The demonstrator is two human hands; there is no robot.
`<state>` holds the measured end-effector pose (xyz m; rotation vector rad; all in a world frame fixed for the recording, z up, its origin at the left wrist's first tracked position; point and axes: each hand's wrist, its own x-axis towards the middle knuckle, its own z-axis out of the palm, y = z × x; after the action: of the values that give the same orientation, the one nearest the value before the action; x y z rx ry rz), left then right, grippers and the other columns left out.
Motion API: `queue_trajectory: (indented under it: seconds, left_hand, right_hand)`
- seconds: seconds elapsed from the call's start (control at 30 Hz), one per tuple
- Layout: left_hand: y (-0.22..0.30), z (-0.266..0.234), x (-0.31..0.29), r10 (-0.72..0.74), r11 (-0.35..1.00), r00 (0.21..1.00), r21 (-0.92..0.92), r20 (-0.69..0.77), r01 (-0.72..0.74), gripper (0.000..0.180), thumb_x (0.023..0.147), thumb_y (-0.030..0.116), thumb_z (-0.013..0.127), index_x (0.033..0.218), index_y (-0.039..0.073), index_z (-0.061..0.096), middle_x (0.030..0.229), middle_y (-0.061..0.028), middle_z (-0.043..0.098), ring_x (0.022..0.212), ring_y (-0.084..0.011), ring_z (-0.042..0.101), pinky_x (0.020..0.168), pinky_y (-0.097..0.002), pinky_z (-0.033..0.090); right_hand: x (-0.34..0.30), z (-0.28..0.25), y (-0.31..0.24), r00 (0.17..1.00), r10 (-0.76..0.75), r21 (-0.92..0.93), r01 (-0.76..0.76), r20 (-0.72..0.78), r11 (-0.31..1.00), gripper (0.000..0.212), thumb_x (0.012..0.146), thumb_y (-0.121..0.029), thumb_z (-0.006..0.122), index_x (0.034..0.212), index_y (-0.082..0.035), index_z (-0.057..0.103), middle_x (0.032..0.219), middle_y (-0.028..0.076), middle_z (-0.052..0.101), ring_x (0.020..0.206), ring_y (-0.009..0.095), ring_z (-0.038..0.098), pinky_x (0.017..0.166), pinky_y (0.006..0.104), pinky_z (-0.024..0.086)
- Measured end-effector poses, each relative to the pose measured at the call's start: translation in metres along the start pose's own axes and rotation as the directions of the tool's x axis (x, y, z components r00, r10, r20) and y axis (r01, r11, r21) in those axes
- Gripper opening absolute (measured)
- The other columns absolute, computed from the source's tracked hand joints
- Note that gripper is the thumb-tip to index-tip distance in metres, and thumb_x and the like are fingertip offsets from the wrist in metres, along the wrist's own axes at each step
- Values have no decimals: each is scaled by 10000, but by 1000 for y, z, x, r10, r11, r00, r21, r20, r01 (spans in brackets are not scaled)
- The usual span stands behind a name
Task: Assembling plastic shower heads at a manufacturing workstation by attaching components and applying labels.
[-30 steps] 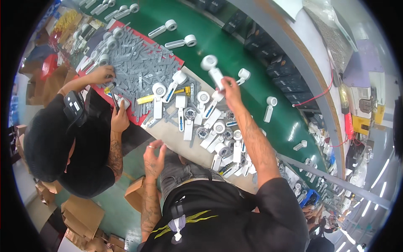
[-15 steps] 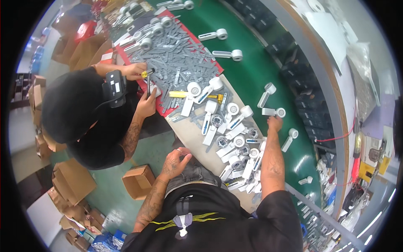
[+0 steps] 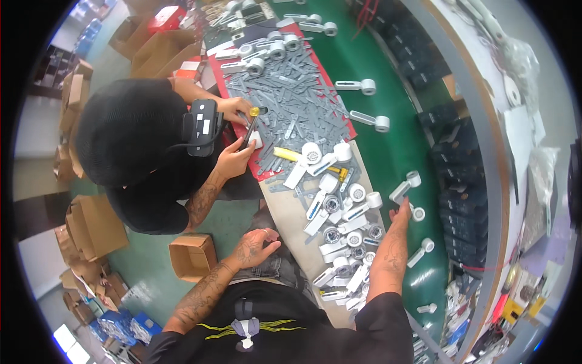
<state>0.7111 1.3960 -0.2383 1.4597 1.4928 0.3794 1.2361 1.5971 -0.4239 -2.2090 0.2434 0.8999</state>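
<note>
The green strip [image 3: 397,148] runs beside the beige surface [image 3: 284,206]. The left grip [image 3: 257,247] is loosely curled, empty. The right grip [image 3: 399,213] hides the handle, visible earlier, of a white round-headed unit [image 3: 418,213] lying there; whether it clasps, I cannot tell.

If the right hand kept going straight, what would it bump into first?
Probably the white round-headed piece just ahead of the right hand. They may already be touching; the picture doesn't show that clearly.
</note>
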Motion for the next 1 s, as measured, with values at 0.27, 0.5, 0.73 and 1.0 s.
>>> queue_trajectory:
  seconds: [0.27, 0.5, 0.73, 1.0]
  left_hand:
    - [5, -26, 16, -15, 1000, 999, -23, 39, 16, 346, 996, 323, 726, 1154, 15, 708, 1054, -174, 766, 976, -315, 754, 903, -430, 589]
    - [65, -23, 88, -196, 915, 971, -331, 137, 232, 403, 1024, 350, 711, 1210, -7, 688, 946, -113, 764, 751, -168, 702, 699, -337, 561]
    - [24, -14, 118, -345, 378, 931, -890, 122, 256, 336, 1053, 275, 695, 1248, 9, 630, 806, 25, 617, 616, -66, 528, 550, -258, 426]
    - [5, -49, 81, -281, 132, 938, -960, 204, 249, 334, 1081, 157, 627, 1386, 32, 571, 1045, -52, 658, 669, -75, 538, 586, -248, 439]
  right_hand:
    - [5, -44, -8, 946, -302, 87, 313, -118, 946, 292, 951, -240, 822, 863, 6, 691, 710, 82, 675, 569, 169, 654, 463, 253, 474]
    - [-209, -45, 23, 388, -820, -96, 918, 421, 385, 461, 922, -208, 860, 1149, -17, 507, 1018, 65, 556, 819, 178, 587, 737, 332, 529]
    - [-369, 61, 9, -159, -339, 240, 947, 927, 213, 266, 939, -278, 788, 989, -44, 673, 875, 146, 696, 794, 333, 688, 749, 383, 535]
    - [-287, 296, -28, -182, -694, -40, 956, 696, -291, 229, 949, -227, 716, 982, -2, 740, 962, 198, 756, 902, 416, 724, 809, 506, 571]
